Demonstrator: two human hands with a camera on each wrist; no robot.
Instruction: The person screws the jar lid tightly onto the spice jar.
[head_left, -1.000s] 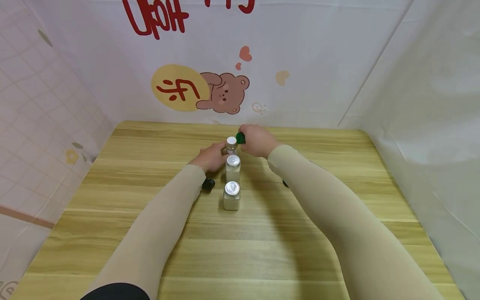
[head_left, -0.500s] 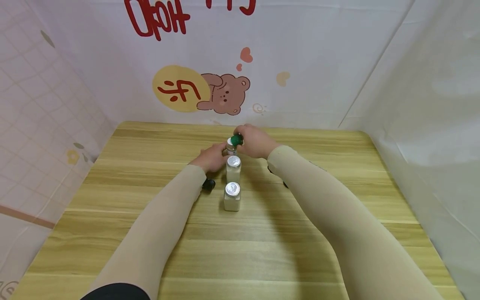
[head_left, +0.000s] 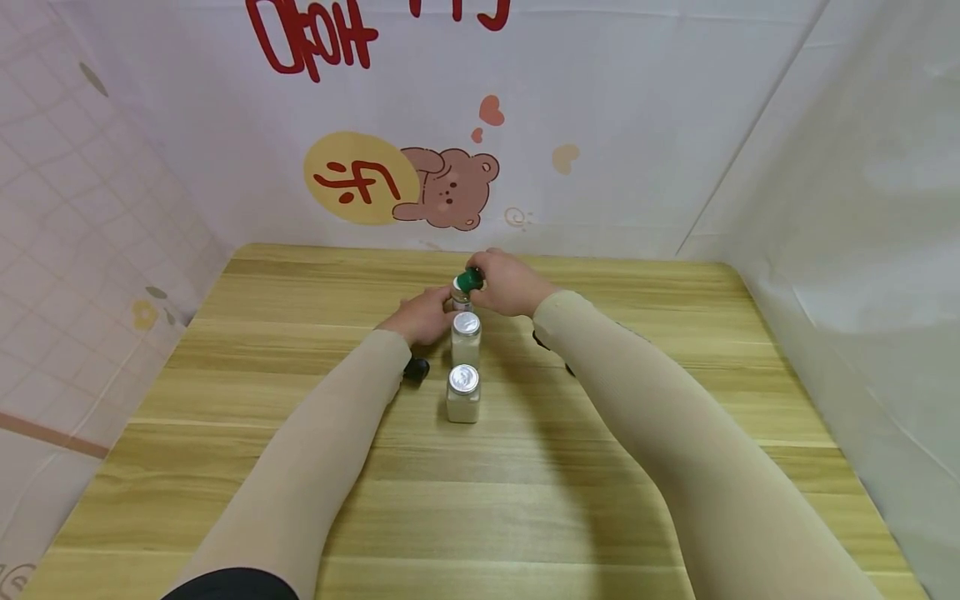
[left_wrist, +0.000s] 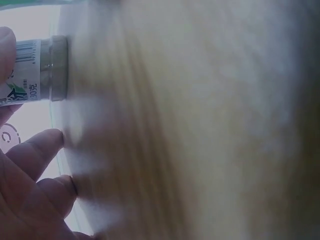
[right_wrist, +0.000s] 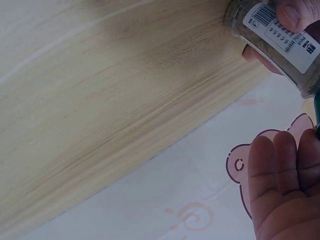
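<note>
My left hand point(head_left: 420, 317) grips a small clear spice bottle point(right_wrist: 280, 42) with a white barcode label and greyish-brown contents, at the far middle of the table. The bottle's label and base also show in the left wrist view, the thumb point(left_wrist: 5, 52) lying against it. My right hand point(head_left: 510, 285) pinches a green cap point(head_left: 470, 280) at the bottle's top, tilted over its mouth. Whether the cap sits on the thread I cannot tell. In the right wrist view the cap barely shows at the edge, beside the right fingers point(right_wrist: 285, 165).
Two square glass jars with silver lids stand in line nearer to me: one jar point(head_left: 466, 343) just in front of the bottle, another jar point(head_left: 462, 404) closer. They sit on a wooden table point(head_left: 465, 517). A printed white cloth point(head_left: 600, 108) hangs behind its far edge.
My right hand has brought the green cap left, from beside the spice bottle to over its white top. My left hand keeps its grip in the same place; the jars have not moved.
</note>
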